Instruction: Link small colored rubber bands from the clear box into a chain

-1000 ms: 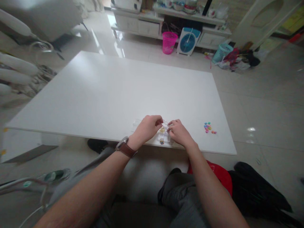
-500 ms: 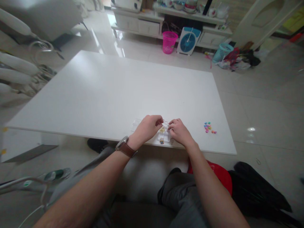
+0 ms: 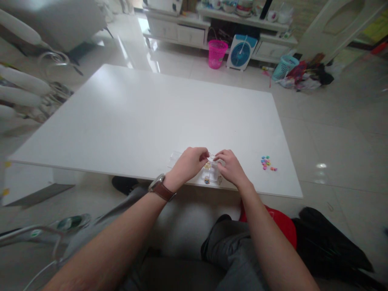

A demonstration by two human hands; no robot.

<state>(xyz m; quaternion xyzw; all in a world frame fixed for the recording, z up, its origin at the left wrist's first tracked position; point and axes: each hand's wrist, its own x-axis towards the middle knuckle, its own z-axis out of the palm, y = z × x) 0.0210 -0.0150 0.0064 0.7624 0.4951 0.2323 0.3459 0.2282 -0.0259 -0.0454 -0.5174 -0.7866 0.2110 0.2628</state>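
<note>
I watch the left hand (image 3: 194,159) pinch what looks like a thin ring piece (image 3: 212,156), perhaps raised over the clear box (image 3: 212,174) for access; the right hand (image 3: 229,165) curls at its three o'clock, grip unclear; the table's (image 3: 169,109) edge crowds six, its surface stretching toward twelve.

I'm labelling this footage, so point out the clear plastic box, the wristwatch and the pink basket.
Clear plastic box (image 3: 213,174): head view, bare bottom of a compartment.
Wristwatch (image 3: 165,192): head view, brown strap.
Pink basket (image 3: 216,57): head view, side wall facing the camera.
</note>
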